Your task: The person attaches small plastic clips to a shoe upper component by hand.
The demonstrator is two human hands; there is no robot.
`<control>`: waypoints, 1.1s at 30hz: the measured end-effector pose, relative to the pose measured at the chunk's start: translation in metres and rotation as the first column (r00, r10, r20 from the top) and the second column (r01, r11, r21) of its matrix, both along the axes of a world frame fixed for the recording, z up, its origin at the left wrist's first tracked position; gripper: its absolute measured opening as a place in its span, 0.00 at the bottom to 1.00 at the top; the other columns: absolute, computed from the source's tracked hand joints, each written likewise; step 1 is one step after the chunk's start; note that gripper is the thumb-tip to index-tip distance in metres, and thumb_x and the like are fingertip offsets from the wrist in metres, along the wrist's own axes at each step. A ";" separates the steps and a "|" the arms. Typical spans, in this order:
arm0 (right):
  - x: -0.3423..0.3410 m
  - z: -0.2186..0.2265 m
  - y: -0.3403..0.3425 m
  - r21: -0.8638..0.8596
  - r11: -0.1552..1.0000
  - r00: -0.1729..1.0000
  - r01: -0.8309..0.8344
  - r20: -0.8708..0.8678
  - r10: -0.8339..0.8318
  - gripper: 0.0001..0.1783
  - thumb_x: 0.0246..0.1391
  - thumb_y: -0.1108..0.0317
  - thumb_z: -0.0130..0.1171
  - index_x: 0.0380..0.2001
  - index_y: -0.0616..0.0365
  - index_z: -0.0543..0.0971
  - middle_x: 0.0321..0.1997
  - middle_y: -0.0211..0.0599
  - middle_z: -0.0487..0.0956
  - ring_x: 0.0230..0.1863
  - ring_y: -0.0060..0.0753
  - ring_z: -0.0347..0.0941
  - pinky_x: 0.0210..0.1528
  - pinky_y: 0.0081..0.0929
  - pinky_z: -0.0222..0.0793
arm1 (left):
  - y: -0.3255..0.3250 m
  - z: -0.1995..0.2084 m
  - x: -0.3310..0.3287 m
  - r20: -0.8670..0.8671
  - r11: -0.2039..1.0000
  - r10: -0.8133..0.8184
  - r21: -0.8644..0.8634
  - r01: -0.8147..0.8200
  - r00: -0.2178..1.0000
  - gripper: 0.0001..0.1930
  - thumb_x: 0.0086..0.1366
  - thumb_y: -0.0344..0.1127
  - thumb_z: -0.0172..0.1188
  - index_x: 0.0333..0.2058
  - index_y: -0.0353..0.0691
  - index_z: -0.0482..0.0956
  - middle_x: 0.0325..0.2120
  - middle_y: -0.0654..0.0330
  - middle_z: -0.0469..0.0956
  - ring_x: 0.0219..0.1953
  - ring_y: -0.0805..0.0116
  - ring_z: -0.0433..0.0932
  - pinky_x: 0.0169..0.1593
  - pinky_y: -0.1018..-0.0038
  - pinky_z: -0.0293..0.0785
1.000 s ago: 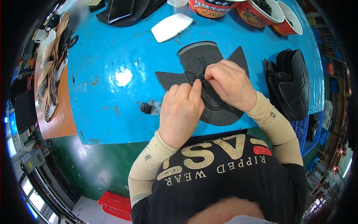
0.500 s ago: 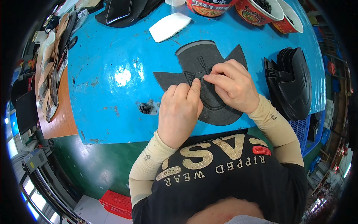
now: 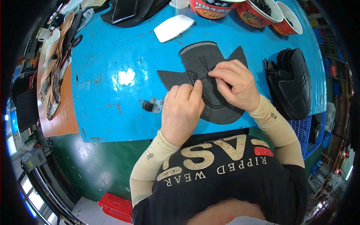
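**Right Fingertips Shifted Along the Piece, Left Hand in Place**

Since the earlier frame, the right hand has moved its fingertips slightly toward the far edge, widening the small gap to the left index fingertip. The left hand has stayed in nearly the same position.

The flat, dark-grey winged piece with black stitched lines lies on the glossy blue tabletop, directly before the person and under both hands. Its long axis runs away from the body, the far end leaning left and the rounded end nearest the person. The pointed wings extend left and right.

The left index fingertip rests on the stitched centre, just left of the axis; the other fingers are curled. The right thumb and forefinger are drawn together at the axis, slightly farther from the body. Whether they pinch anything cannot be told, nor whether the left hand grips. The hands are apart, and the right fingertips are nearer the far end.
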State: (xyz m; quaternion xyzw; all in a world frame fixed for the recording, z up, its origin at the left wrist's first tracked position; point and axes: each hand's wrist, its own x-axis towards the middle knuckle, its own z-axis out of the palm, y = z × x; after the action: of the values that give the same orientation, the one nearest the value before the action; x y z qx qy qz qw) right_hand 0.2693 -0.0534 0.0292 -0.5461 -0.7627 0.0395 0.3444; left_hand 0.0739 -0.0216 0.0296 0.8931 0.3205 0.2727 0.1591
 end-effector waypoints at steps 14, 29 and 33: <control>-0.013 0.015 0.014 0.015 0.997 0.953 -0.072 0.297 0.064 0.06 0.47 0.71 0.56 0.30 0.54 0.71 0.27 0.31 0.73 0.32 0.36 0.70 0.36 0.32 0.65 | 0.008 0.007 0.004 -0.010 0.999 -0.005 -0.042 0.005 1.000 0.19 0.48 0.23 0.59 0.42 0.36 0.79 0.22 0.57 0.68 0.26 0.58 0.70 0.30 0.65 0.68; -0.019 0.008 0.001 -0.232 0.972 0.987 -0.028 -0.159 -0.010 0.11 0.47 0.77 0.58 0.32 0.57 0.67 0.29 0.39 0.73 0.32 0.46 0.71 0.38 0.38 0.65 | 0.012 0.005 0.006 -0.010 0.997 -0.003 -0.071 0.002 1.000 0.18 0.48 0.23 0.59 0.42 0.36 0.79 0.22 0.57 0.70 0.27 0.58 0.72 0.31 0.64 0.70; -0.016 0.026 -0.030 -0.317 0.899 0.929 -0.303 -0.310 0.203 0.12 0.46 0.79 0.60 0.32 0.58 0.68 0.31 0.39 0.73 0.32 0.43 0.71 0.38 0.35 0.66 | 0.012 0.004 0.002 0.018 0.998 -0.020 -0.053 0.021 1.000 0.19 0.48 0.23 0.60 0.42 0.36 0.79 0.22 0.57 0.70 0.26 0.58 0.71 0.31 0.64 0.70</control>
State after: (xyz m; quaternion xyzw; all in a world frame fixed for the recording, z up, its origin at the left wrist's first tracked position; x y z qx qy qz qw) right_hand 0.2531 -0.0835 0.0550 -0.4845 -0.7534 0.2969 0.3309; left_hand 0.0764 -0.0097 0.0340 0.8894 0.3172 0.2700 0.1884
